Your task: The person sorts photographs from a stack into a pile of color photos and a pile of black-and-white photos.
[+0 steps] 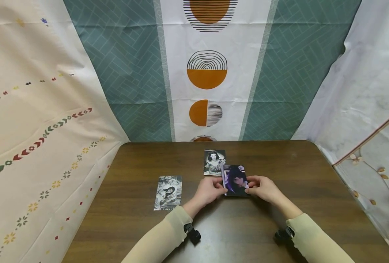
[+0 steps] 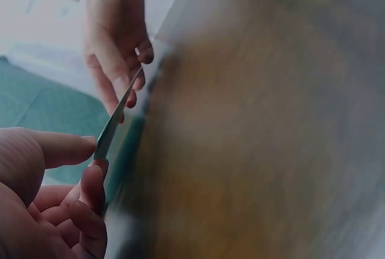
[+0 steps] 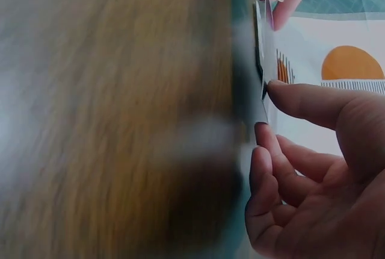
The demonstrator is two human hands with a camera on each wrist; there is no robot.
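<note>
Between my two hands is a photo card [image 1: 235, 181] with a dark purple picture of a person, raised off the table and partly in front of another card. My left hand [image 1: 208, 191] pinches its left edge with the thumb in front. At the right edge my right hand [image 1: 263, 188] pinches it too. Both wrist views show the photo card [image 2: 114, 123] nearly edge-on; whether it is a single sheet or several, I cannot tell. Behind it lies a black-and-white portrait card [image 1: 213, 160]. Another black-and-white card [image 1: 168, 191] lies to the left, beside my left forearm.
The brown wooden table [image 1: 132, 233] carries the cards. A patterned green and white cloth [image 1: 132, 73] hangs behind its far edge. Cream cloth [image 1: 43, 128] borders the left side, and a floral white cloth [image 1: 372, 146] the right.
</note>
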